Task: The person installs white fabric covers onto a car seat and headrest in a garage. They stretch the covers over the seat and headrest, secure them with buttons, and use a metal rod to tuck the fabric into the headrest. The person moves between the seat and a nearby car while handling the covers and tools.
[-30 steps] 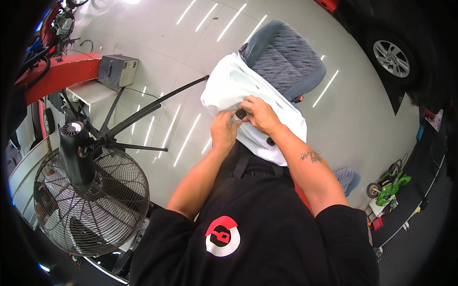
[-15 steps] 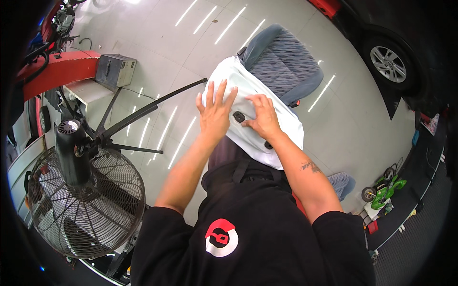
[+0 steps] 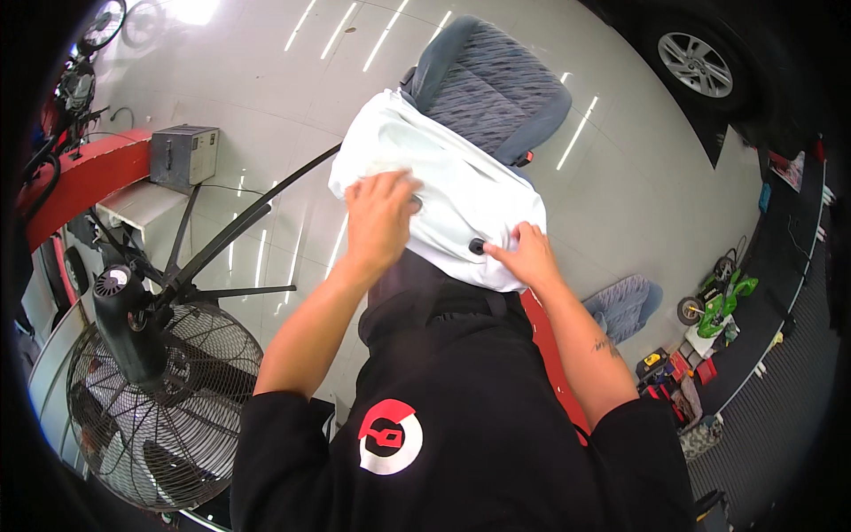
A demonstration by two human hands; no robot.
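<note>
The white cover [image 3: 461, 191] lies over the seat [image 3: 492, 89], beneath both hands. The left grip [image 3: 379, 217], fingers blurred, half hides one black fitting [image 3: 415, 205]; whether it grasps is unclear. The right grip [image 3: 531, 257] has its thumb just beside the other fitting [image 3: 477, 246], fingers bent at the cover's edge; I cannot tell if they pinch cloth.

The scene is viewed from the wearer's head through a fisheye lens, aimed steeply down. The black shirt [image 3: 505, 417] is seen nearest, the left hand [image 3: 379, 217] and right hand [image 3: 530, 255] are framed around mid-picture, and the floor [image 3: 266, 102] is shown beyond.
</note>
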